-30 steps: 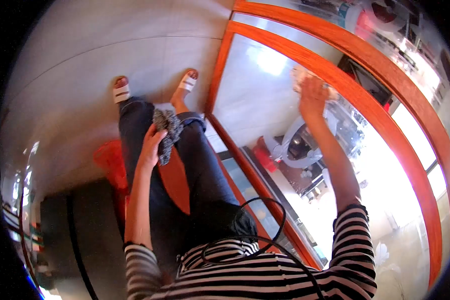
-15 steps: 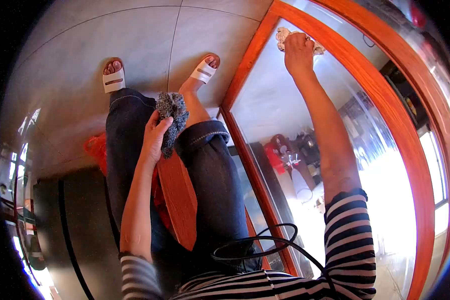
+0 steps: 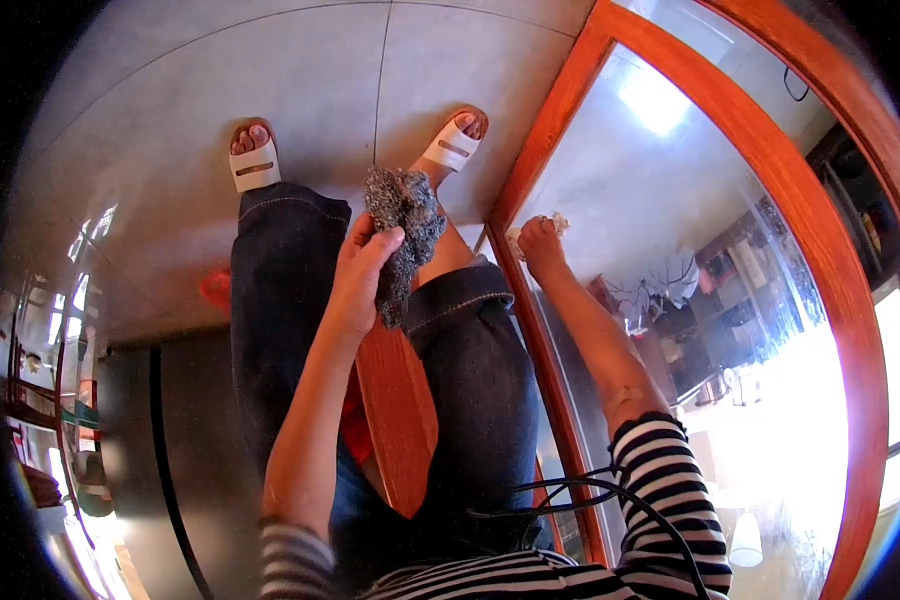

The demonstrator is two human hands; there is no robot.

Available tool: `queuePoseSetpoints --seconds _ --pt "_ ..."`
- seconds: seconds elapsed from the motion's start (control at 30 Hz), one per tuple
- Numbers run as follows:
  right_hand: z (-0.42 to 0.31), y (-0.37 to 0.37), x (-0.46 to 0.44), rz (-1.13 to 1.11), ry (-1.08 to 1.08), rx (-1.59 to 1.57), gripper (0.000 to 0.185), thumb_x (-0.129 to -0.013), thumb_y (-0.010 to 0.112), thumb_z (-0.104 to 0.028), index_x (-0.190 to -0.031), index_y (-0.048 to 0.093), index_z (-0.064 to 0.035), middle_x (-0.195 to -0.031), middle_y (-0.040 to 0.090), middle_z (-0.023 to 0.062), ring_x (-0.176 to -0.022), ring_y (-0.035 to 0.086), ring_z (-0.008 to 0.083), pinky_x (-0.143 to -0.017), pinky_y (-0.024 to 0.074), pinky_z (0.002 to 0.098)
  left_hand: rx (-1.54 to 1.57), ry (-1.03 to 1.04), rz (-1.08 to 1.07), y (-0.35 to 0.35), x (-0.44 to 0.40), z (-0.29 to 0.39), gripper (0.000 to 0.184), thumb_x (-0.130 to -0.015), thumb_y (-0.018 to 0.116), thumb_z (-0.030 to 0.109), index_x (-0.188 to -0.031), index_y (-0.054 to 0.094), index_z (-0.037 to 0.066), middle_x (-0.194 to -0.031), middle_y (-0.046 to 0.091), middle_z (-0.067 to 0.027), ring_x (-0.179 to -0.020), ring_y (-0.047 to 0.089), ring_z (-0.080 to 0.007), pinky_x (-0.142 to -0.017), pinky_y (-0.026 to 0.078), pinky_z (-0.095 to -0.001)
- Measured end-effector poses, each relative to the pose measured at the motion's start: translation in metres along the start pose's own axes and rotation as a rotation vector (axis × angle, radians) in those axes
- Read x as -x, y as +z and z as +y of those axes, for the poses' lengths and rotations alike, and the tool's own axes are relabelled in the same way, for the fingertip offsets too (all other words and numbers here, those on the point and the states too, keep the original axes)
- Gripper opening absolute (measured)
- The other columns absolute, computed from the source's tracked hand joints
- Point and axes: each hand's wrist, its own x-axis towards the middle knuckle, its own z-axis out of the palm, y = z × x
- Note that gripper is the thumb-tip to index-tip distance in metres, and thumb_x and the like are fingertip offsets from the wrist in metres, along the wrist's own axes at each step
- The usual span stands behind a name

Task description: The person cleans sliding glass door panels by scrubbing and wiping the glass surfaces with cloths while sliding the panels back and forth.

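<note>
And there was the left hand (image 3: 362,268), just left of the view's centre, forearm rising steeply from the bottom edge, thumb across the near side of a grey rag (image 3: 408,238), fingers closed around it! Over to the right hand (image 3: 542,248), just right of centre: elbow bent, forearm slanting up and leftward from the striped sleeve (image 3: 670,490), knuckles up, fingers curled onto a pale cloth (image 3: 560,222) at the glass pane's (image 3: 620,190) left side, close by its wooden frame (image 3: 855,330). Its fingertips were hidden from me.
</note>
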Motion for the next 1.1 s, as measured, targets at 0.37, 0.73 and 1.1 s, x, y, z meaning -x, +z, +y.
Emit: queuePoseSetpoints --seconds 0.37,0.73,1.1 --pt "0.215 -0.174 -0.102 0.489 0.674 0.480 0.029 -0.082 0.052 -0.020 -0.110 0.056 -0.0126 -0.110 0.049 0.0061 -0.100 0.044 0.0240 -0.072 0.0376 0.0407 -0.058 -0.005 -0.099 -0.005 -0.005 -0.003 0.033 -0.085 0.061 0.017 -0.114 0.054 0.002 -0.094 0.064 -0.0072 -0.076 0.062 -0.0124 -0.067 0.053 -0.0256" --pt "0.184 -0.143 -0.121 0.365 0.636 0.643 0.033 -0.083 0.051 -0.028 -0.112 0.057 -0.0132 -0.119 0.048 0.0106 -0.108 0.043 0.0305 -0.080 0.0355 0.0452 -0.063 -0.077 -0.136 -0.010 0.000 0.010 0.035 -0.085 0.060 0.012 -0.118 0.052 0.002 -0.102 0.062 -0.0063 -0.086 0.061 -0.0136 -0.078 0.051 -0.0286" --pt "-0.051 0.030 -0.035 0.013 0.166 -0.234 0.033 -0.081 0.053 -0.022 -0.110 0.057 -0.0072 -0.101 0.057 0.0128 -0.104 0.050 0.0303 -0.086 0.0363 0.0437 -0.066 -0.123 -0.138 -0.008 0.004 0.008 0.040 -0.083 0.061 0.013 -0.120 0.051 0.002 -0.106 0.060 -0.0056 -0.092 0.058 -0.0133 -0.084 0.047 -0.0283"
